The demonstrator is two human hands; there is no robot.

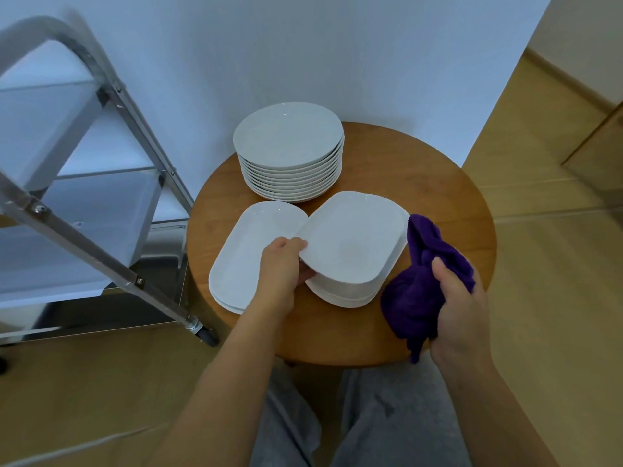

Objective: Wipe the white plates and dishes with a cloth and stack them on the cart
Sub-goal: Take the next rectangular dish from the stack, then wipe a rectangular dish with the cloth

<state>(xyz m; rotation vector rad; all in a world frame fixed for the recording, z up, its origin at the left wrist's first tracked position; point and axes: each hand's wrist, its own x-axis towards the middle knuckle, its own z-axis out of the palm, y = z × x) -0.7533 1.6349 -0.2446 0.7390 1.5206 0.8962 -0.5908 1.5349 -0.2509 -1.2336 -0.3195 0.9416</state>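
Observation:
On the round wooden table (438, 183) stand three piles of white dishes. A tall stack of round plates (290, 143) sits at the back. Oblong platters (249, 251) lie at the front left. My left hand (285, 267) grips the left rim of the top squarish dish (354, 237), which is tilted up off the small pile of dishes (344, 296) beneath it. My right hand (462, 308) holds a bunched purple cloth (418, 291) just right of that pile, above the table's front edge.
A metal cart (111, 210) with white shelves stands at the left, close to the table. A white wall rises behind the table. Wooden floor runs to the right and in front. My grey-trousered legs (371, 416) are under the table's near edge.

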